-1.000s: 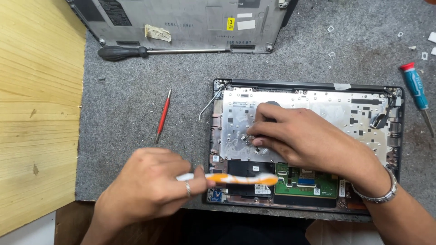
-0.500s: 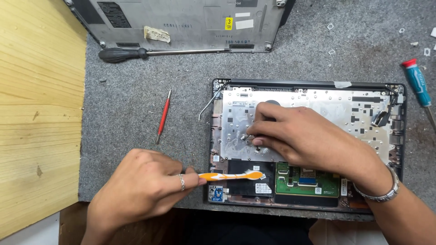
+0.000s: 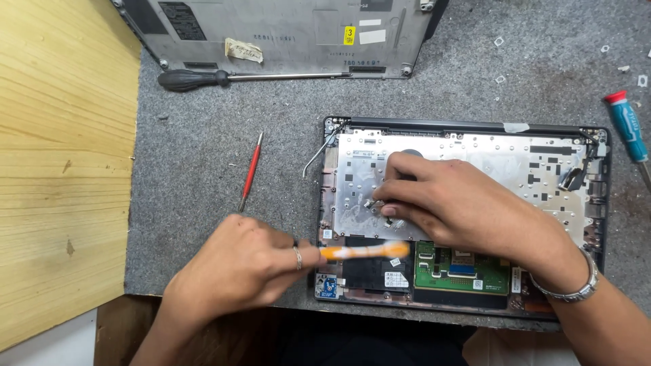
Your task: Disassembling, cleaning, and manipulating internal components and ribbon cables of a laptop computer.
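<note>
This looks like an electronics repair workshop. An opened dark laptop chassis [image 3: 468,217] with its silver metal plate and green circuit boards bared lies on a grey felt mat [image 3: 203,176] over a pale wooden surface [image 3: 61,156]. Around it lie a black-handled screwdriver [image 3: 196,80], a thin red prying tool [image 3: 249,173], a teal-and-red screwdriver [image 3: 627,129] and the removed grey bottom cover [image 3: 285,30].

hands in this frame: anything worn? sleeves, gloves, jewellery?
Both are bare, with no gloves and no sleeves in view. The left hand wears a thin silver ring on one finger. The right hand has a silver metal-link bracelet at the wrist. No markings can be made out on either forearm.
</note>
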